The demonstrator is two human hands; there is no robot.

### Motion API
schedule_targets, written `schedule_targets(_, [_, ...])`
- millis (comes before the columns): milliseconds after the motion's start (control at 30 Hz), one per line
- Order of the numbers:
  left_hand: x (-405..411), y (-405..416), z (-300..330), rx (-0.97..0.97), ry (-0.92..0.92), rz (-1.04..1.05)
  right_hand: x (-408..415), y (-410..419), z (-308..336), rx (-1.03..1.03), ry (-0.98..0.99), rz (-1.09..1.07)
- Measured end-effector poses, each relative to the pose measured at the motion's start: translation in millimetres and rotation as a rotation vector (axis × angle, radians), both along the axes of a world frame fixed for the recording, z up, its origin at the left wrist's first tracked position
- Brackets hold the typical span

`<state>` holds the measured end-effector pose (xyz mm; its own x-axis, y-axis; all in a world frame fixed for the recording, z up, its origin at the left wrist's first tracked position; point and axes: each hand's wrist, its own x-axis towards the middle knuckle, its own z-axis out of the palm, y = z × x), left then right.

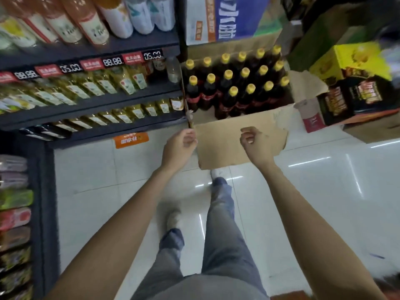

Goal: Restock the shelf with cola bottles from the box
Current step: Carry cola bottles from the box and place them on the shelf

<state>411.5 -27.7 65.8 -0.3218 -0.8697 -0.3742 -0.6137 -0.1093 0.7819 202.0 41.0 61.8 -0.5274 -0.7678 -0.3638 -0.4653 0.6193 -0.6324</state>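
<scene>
An open cardboard box (240, 146) stands on the floor ahead of me, its near flap folded down toward me. Inside stand several dark cola bottles (232, 98) with yellow caps and red labels, upright in rows. My left hand (180, 144) hovers at the flap's left edge with fingers loosely curled, holding nothing. My right hand (255, 141) hangs over the flap's right part, fingers also loosely curled and empty. The dark shelf unit (91, 109) is to the left of the box.
The shelf rows hold yellowish bottles (97, 87) and pale drink bottles above, with price tags (112, 61) on the edges. Stacked cartons (355, 94) crowd the right of the box, more boxes behind it. Glossy white tile floor (313, 191) lies around my legs.
</scene>
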Motion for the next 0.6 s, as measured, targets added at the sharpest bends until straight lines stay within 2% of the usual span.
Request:
schedule_targets(267, [-129.8,-75.4,-75.2,0.024,-0.064,0.039,-114.0,-92.0,-72.3,0.06,0.133,0.064])
schedule_targets(367, [-157.5,-97.3,-106.1,0.038,-0.119,0.051,-130.3,-119.4,-96.1,0.043,0.151,0.148])
schedule_targets(600, [-202.0,-126.2,-158.3,0.096,-0.179,0.059,-146.2,-154.4,-139.9,0.161,0.216,0.376])
